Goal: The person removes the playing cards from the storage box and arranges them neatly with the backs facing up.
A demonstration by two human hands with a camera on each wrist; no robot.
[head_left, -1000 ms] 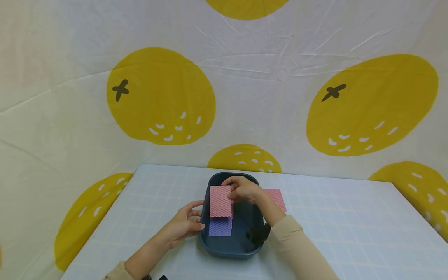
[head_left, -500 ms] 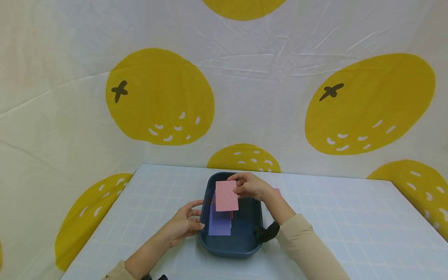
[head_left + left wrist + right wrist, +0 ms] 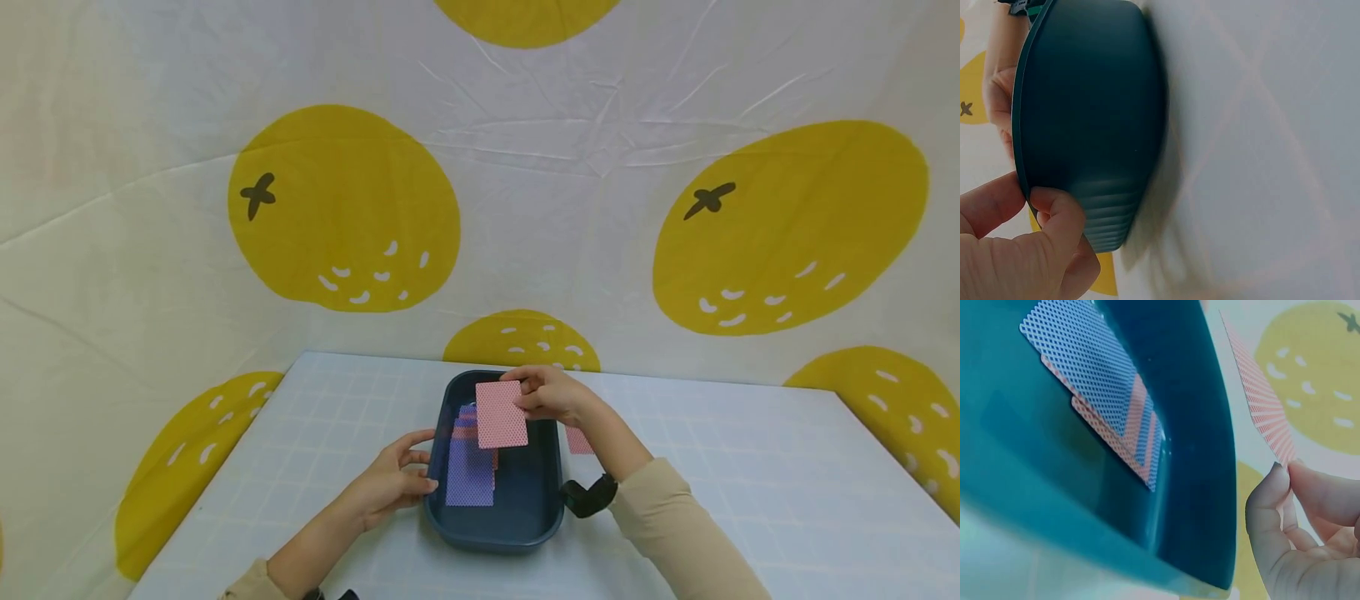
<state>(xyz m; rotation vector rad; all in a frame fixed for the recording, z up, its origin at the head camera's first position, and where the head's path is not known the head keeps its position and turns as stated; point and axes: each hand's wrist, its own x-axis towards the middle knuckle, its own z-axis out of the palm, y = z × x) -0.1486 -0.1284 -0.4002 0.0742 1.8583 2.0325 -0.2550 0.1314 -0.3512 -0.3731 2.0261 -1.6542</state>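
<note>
My right hand (image 3: 553,395) pinches the right edge of a red-patterned playing card (image 3: 501,414), back side up, above the far part of a dark blue tray (image 3: 525,512). The right wrist view shows the card (image 3: 1259,394) between thumb and fingertips, lifted clear of the tray wall. Inside the tray, at the left, overlapping playing cards (image 3: 470,483) with blue and red backs lie fanned in a stack. My left hand (image 3: 390,483) grips the tray's left rim; in the left wrist view its thumb and finger pinch that edge.
Another red-backed card (image 3: 580,442) lies on the table to the right of the tray, partly covered by the right forearm. The pale gridded table (image 3: 735,475) extends on both sides. A white cloth with yellow fruit prints (image 3: 525,208) hangs behind.
My right hand has moved up and to the right with the red card, uncovering more of the stacked cards in the tray. The left hand has stayed at the rim.
</note>
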